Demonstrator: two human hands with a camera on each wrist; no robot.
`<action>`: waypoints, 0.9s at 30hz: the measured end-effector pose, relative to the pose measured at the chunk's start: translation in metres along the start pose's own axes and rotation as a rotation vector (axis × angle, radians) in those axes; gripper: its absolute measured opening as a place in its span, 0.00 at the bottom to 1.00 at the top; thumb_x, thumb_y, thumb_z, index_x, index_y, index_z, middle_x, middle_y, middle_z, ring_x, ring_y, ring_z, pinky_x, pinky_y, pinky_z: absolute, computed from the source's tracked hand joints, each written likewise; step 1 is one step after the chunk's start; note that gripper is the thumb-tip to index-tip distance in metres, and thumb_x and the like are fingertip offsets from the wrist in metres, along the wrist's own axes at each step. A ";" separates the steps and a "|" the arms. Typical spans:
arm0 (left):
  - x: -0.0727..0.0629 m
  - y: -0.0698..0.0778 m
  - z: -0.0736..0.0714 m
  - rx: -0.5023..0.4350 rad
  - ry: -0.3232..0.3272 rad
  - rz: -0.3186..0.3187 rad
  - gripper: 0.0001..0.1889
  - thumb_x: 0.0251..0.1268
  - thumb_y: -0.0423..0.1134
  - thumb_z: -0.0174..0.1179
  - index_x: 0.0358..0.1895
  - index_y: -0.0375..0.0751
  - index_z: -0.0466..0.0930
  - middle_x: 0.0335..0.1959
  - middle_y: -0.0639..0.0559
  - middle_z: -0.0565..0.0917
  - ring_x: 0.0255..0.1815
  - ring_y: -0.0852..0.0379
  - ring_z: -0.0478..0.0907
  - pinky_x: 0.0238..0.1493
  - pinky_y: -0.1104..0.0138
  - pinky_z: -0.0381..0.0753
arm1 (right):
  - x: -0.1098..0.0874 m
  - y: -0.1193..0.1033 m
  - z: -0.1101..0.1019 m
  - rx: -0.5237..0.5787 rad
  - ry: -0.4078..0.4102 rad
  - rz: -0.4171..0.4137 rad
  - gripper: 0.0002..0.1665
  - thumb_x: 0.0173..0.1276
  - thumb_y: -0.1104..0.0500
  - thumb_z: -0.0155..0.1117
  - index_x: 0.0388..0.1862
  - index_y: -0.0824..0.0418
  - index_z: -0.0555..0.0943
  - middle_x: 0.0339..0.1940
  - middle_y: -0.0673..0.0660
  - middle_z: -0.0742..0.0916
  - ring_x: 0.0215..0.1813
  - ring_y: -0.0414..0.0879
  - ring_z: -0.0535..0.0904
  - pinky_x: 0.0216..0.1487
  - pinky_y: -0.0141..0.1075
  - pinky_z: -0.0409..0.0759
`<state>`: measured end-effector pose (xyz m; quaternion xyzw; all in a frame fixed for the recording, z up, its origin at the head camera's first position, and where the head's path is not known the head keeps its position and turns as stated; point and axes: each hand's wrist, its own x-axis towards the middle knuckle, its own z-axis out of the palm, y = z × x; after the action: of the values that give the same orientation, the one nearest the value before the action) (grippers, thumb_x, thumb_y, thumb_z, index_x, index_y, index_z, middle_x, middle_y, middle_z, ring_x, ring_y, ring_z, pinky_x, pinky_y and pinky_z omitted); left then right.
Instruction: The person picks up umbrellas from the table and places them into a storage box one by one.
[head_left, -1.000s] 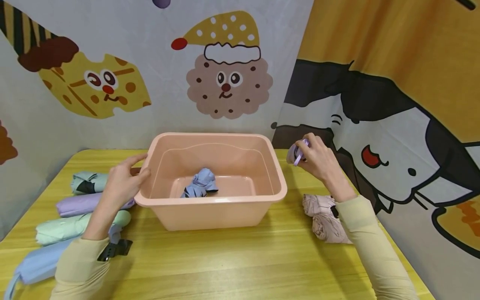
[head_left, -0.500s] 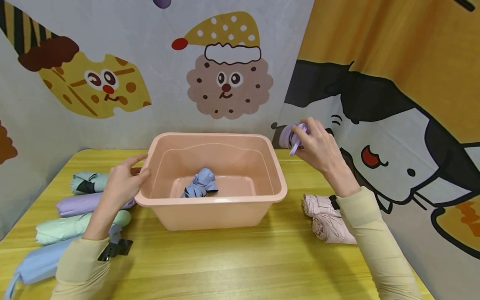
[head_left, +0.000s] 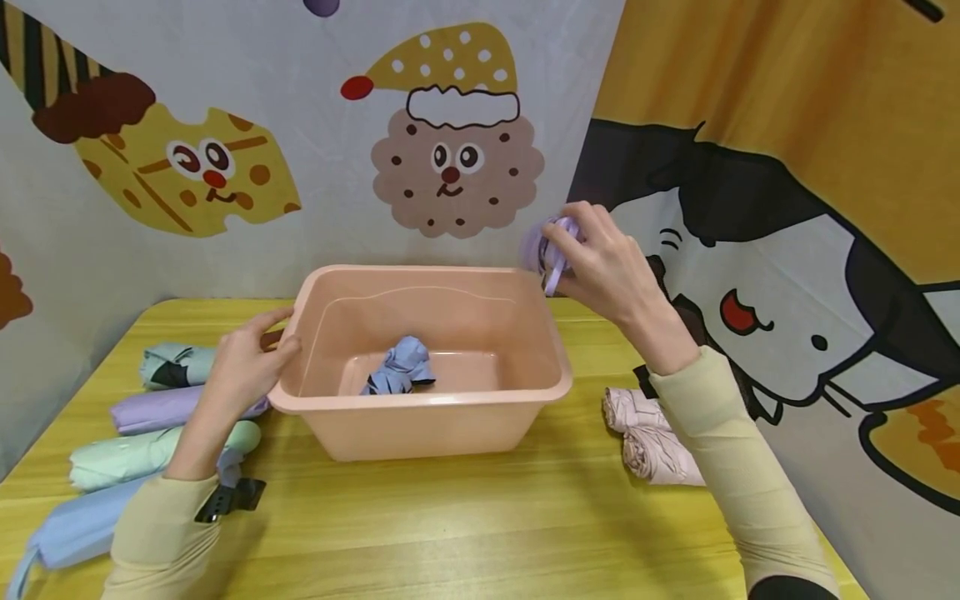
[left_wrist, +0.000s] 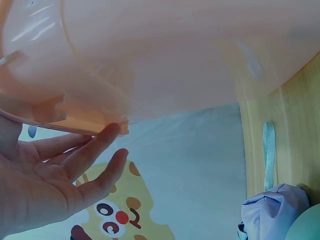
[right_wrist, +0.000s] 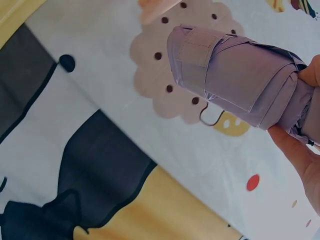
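Observation:
My right hand [head_left: 609,268] holds a folded lilac umbrella [right_wrist: 235,75] by one end, raised at the back right corner of the basin. Its rolled body fills much of the right wrist view, strap wrapped around it; a loop dangles by the fingers. At the left side of a peach plastic basin [head_left: 427,429], my left hand [head_left: 243,362] grips the rim. The left wrist view shows its fingers [left_wrist: 95,155] under the rim's edge. Inside the basin lies a crumpled blue folded umbrella [head_left: 408,362], towards the left.
Several folded umbrellas lie in a row at the left: teal [head_left: 191,364], purple [head_left: 157,409], mint green [head_left: 120,458] and blue [head_left: 78,521]. Pale pink rolled umbrellas [head_left: 656,442] lie on the wooden table [head_left: 420,533] by my right forearm. A printed cloth [head_left: 330,192] hangs behind.
My right hand has risen and moved left with the lilac umbrella, from beyond the basin's right side to its back right corner. The left hand has stayed on the rim.

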<state>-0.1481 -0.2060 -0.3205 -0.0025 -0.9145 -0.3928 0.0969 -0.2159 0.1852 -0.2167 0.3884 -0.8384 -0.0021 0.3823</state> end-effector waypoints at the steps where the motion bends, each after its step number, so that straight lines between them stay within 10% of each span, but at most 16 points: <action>1: 0.000 0.000 0.000 0.002 -0.003 -0.002 0.28 0.67 0.38 0.49 0.68 0.29 0.62 0.61 0.22 0.70 0.57 0.29 0.74 0.47 0.45 0.80 | 0.003 -0.002 0.000 0.003 0.002 -0.008 0.24 0.54 0.60 0.73 0.50 0.64 0.78 0.49 0.68 0.77 0.48 0.60 0.75 0.44 0.49 0.84; 27: 0.001 0.000 -0.001 0.009 -0.014 -0.005 0.28 0.67 0.38 0.48 0.69 0.28 0.62 0.59 0.22 0.71 0.57 0.29 0.74 0.48 0.45 0.80 | 0.057 -0.062 0.044 0.117 0.018 -0.293 0.23 0.57 0.53 0.71 0.51 0.57 0.80 0.48 0.64 0.79 0.46 0.55 0.78 0.30 0.41 0.85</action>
<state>-0.1492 -0.2070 -0.3197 -0.0027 -0.9169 -0.3889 0.0896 -0.2273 0.0918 -0.2295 0.5281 -0.7681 -0.0052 0.3621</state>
